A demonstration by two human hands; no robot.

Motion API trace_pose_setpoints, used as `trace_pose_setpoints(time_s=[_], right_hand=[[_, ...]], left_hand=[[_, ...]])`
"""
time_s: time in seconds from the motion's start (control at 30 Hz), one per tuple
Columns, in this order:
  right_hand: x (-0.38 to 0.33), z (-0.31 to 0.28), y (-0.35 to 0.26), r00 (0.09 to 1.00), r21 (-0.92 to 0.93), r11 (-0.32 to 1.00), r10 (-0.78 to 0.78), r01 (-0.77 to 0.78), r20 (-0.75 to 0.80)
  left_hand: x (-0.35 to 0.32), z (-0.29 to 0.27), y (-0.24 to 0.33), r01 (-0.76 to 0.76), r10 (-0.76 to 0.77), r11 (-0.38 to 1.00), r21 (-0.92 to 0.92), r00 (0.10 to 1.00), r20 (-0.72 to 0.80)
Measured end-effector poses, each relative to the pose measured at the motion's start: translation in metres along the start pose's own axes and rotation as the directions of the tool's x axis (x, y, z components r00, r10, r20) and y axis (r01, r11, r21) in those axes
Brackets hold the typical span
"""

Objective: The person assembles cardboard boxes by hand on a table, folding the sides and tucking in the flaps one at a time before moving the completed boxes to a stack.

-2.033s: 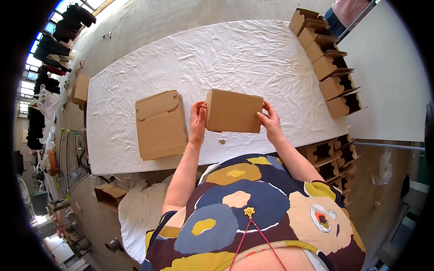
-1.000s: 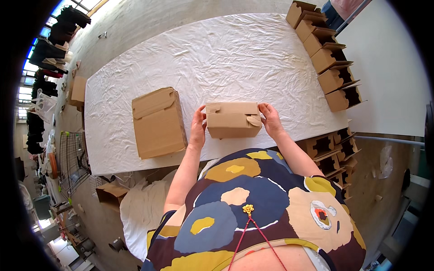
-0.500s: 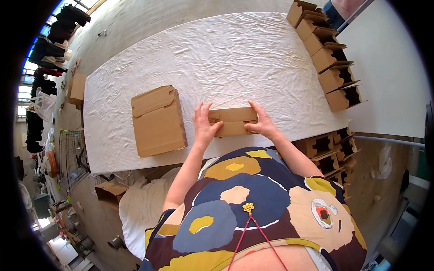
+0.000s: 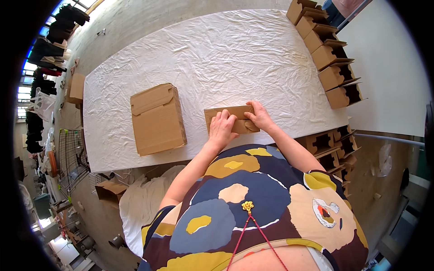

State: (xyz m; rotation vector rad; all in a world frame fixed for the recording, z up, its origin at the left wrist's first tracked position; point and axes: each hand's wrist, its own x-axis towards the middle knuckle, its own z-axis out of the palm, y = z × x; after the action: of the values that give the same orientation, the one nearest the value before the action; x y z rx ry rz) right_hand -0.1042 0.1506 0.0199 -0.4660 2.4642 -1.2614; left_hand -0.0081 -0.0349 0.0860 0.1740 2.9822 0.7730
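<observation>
A small brown cardboard box (image 4: 240, 111) lies near the front edge of the table, in front of my body. My left hand (image 4: 220, 128) rests on its left half, fingers curled down onto the cardboard where the flaps meet. At the right end, my right hand (image 4: 261, 117) grips the box, thumb and fingers around its corner. The underside is hidden. To the left lies a thick, flat block of brown cardboard (image 4: 158, 128) with a notched flap along its far part; my hands are apart from it.
A wrinkled white cloth covers the table (image 4: 235, 49). Open-ended cardboard boxes (image 4: 332, 79) stand in a row along the right edge, with more boxes (image 4: 322, 143) stacked below it. A wire rack (image 4: 70, 158) and an open carton (image 4: 110, 191) are at the left. Another person (image 4: 337, 13) is partly visible far right.
My left hand has moved right, from the box's left end onto its top. My right hand stays at the right end, its thumb shifted slightly. The cardboard block has not moved.
</observation>
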Motion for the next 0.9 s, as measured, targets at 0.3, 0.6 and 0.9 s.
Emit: trace_pose_setpoints(time_s=[0.3, 0.6, 0.9], right_hand=[[0.002, -0.038, -0.041, 0.932, -0.254, 0.905, -0.292, 0.342, 0.215], [-0.001, -0.030, -0.085, 0.862, -0.394, 0.780, -0.356, 0.486, 0.360], [-0.002, -0.013, -0.058, 0.871, -0.322, 0.822, -0.375, 0.470, 0.317]], left_hand=[[-0.017, 0.007, 0.009, -0.187, 0.215, 0.970, 0.157, 0.959, -0.184], [-0.023, 0.003, 0.003, -0.235, 0.274, 0.941, 0.244, 0.951, -0.142], [-0.017, -0.022, -0.006, -0.267, 0.267, 0.935, 0.235, 0.963, 0.033]])
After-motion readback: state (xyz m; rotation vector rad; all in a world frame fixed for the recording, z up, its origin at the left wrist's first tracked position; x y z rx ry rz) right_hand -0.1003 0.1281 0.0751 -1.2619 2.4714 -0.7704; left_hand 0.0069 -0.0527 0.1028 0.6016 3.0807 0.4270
